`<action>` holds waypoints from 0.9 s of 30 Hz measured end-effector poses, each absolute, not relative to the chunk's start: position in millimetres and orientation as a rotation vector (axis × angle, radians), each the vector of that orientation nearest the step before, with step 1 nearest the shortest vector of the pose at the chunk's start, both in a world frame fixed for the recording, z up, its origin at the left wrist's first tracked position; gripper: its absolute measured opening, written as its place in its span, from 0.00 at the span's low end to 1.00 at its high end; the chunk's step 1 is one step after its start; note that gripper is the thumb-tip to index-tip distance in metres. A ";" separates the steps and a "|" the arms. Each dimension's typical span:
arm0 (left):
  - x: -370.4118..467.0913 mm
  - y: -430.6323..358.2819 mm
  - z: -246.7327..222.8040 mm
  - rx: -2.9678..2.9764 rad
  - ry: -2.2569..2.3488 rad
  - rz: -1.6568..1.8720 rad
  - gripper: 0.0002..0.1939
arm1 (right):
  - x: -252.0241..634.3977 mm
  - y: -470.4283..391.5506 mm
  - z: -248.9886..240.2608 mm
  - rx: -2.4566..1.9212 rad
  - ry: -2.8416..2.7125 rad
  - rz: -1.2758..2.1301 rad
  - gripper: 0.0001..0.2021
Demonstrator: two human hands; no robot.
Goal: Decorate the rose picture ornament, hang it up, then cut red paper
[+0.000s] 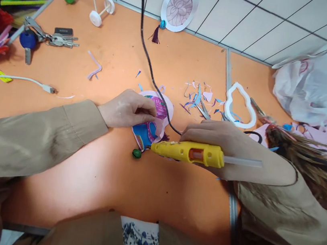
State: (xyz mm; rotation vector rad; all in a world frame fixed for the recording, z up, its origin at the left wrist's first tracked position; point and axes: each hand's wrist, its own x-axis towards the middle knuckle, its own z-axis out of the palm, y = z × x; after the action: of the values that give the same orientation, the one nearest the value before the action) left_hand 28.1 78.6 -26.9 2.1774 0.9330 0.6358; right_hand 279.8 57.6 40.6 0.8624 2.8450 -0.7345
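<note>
My right hand (216, 135) is wrapped round a yellow hot glue gun (173, 150), which lies level with its nozzle pointing left. A clear glue stick (244, 162) juts from the gun's rear. The nozzle is at the lower edge of a colourful paper cutout (143, 132), blue and purple with a pale pink border. My left hand (128, 109) pinches this cutout from the left, its fingertips hiding part of it. Just below the cutout sits a small green bell (136, 153); whether it is attached cannot be made out. A dark tassel (166, 137) shows at the right edge.
The gun's black cord (145, 47) crosses above the cutout. Scissors (204, 110) lie among paper scraps beside a white wavy frame (251, 118). Keys (61, 40), a white cable (29, 80) and a plastic bag (314, 87) surround the work. A round ornament (179, 7) leans on the tiles.
</note>
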 end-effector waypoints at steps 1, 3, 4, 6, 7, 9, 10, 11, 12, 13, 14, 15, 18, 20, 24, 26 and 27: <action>28.4 78.5 -26.7 2.173 0.938 0.635 0.06 | 279.1 57.2 41.1 0.869 2.830 -0.730 0.04; 28.8 78.4 -26.3 2.171 0.956 0.630 0.06 | 277.1 56.0 43.0 0.875 2.798 -0.729 0.04; 28.9 78.4 -26.3 2.173 0.965 0.627 0.06 | 276.1 55.3 43.9 0.876 2.791 -0.723 0.04; 28.9 78.4 -26.3 2.179 0.975 0.623 0.06 | 274.7 54.0 44.9 0.883 2.785 -0.710 0.04; 28.8 78.4 -26.3 2.181 0.974 0.624 0.06 | 274.5 53.4 44.8 0.885 2.786 -0.705 0.04; 28.7 78.4 -26.4 2.182 0.972 0.624 0.06 | 275.1 52.7 43.6 0.889 2.789 -0.686 0.03; 28.7 78.4 -26.5 2.180 0.974 0.624 0.06 | 275.8 52.5 42.9 0.890 2.790 -0.674 0.03; 28.7 78.5 -26.5 2.178 0.975 0.621 0.06 | 276.6 52.5 42.1 0.888 2.791 -0.663 0.04; 28.8 78.6 -26.5 2.178 0.974 0.617 0.06 | 277.5 52.5 41.6 0.885 2.793 -0.653 0.04; 28.9 78.7 -26.5 2.179 0.968 0.616 0.05 | 278.1 52.6 41.2 0.882 2.797 -0.646 0.04; 28.9 78.8 -26.4 2.180 0.961 0.618 0.05 | 278.6 52.7 41.1 0.880 2.800 -0.640 0.04; 29.0 78.9 -26.3 2.180 0.953 0.622 0.05 | 278.8 52.8 41.2 0.880 2.804 -0.636 0.04; 28.9 78.9 -25.6 2.178 0.941 0.620 0.05 | 277.9 52.8 41.2 0.877 2.813 -0.625 0.04; 28.7 78.7 -25.1 2.180 0.938 0.623 0.06 | 276.7 52.8 40.2 0.860 2.819 -0.611 0.03; 28.3 78.4 -24.9 2.182 0.942 0.635 0.07 | 275.3 52.8 39.3 0.840 2.805 -0.609 0.03; 28.2 78.4 -25.3 2.173 0.949 0.629 0.07 | 275.4 52.5 40.5 0.868 2.795 -0.632 0.03; 28.2 78.4 -25.5 2.170 0.951 0.627 0.07 | 275.7 52.4 41.2 0.881 2.796 -0.642 0.03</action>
State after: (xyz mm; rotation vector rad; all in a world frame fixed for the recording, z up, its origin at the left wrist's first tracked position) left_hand 28.2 78.4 -25.5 2.1699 0.9507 0.6268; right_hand 275.7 52.4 41.2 0.8814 2.7957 -0.6417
